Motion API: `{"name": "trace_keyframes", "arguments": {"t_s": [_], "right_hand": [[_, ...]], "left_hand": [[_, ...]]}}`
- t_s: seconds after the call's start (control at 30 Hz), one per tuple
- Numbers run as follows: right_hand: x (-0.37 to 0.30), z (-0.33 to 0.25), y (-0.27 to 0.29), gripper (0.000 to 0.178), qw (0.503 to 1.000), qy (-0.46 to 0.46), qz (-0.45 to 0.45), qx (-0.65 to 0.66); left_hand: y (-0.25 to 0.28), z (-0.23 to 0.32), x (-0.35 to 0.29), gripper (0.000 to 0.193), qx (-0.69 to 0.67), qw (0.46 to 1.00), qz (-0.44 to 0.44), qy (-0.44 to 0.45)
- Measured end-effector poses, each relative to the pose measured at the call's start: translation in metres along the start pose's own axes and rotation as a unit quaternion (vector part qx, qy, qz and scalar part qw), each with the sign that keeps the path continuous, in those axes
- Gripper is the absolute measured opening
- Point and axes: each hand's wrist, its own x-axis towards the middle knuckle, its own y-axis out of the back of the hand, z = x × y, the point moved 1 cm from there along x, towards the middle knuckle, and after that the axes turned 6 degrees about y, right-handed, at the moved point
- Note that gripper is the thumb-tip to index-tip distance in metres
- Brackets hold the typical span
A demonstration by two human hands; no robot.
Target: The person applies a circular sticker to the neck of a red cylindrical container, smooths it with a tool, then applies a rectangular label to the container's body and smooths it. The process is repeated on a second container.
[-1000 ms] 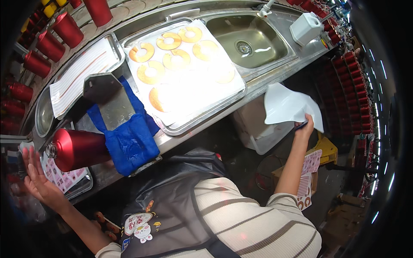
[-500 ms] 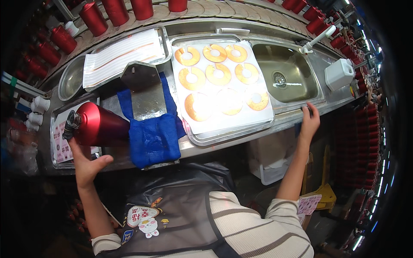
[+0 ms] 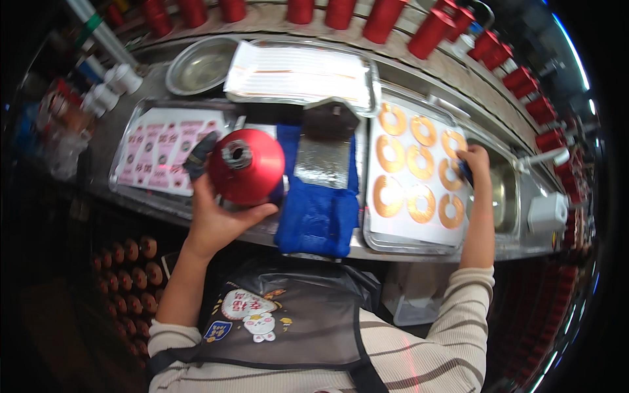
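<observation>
My left hand (image 3: pixel 219 223) grips a glossy red metal bottle (image 3: pixel 252 173), its bare threaded neck tipped up toward me. The thumb lies along the bottle's near side, and a dark cover sits on a finger at its left. Over at the right, my right hand (image 3: pixel 478 164) reaches onto a white sheet (image 3: pixel 406 226) bearing rows of gold ring-shaped stickers (image 3: pixel 420 162). Its fingers are bent at the sheet's right edge by the middle ring, with something dark on one. What they pinch, if anything, is hidden. Between the hands stands a metal cradle (image 3: pixel 324 157) with blue cloth (image 3: pixel 314 223).
Pink printed labels (image 3: pixel 160 154) lie in a tray at left. Behind are a round metal bowl (image 3: pixel 200 65) and a tray of striped white sheets (image 3: pixel 298 72). Red bottles (image 3: pixel 432 33) line the back ledge. A sink (image 3: pixel 504 190) and white jug (image 3: pixel 548 211) are at right.
The view has swung left. My left hand has brought the red bottle from lying on its side to neck toward me. My right hand has moved from the sink's edge onto the sticker sheet.
</observation>
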Motion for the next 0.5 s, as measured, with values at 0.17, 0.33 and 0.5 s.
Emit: {"name": "trace_keyframes", "arguments": {"t_s": [0.17, 0.33, 0.5], "right_hand": [[-0.011, 0.041, 0.029, 0.020, 0.988, 0.076, 0.123, -0.046], [-0.106, -0.077, 0.020, 0.014, 0.975, 0.126, 0.092, 0.160], [-0.209, -0.195, -0.003, 0.021, 0.926, 0.101, -0.048, 0.360]], "left_hand": [[0.005, 0.007, 0.017, 0.112, 0.039, 0.990, -0.043, -0.131], [0.011, 0.006, 0.019, 0.116, 0.026, 0.989, -0.062, -0.129], [0.013, 0.006, 0.026, 0.117, -0.059, 0.988, -0.107, -0.097]]}}
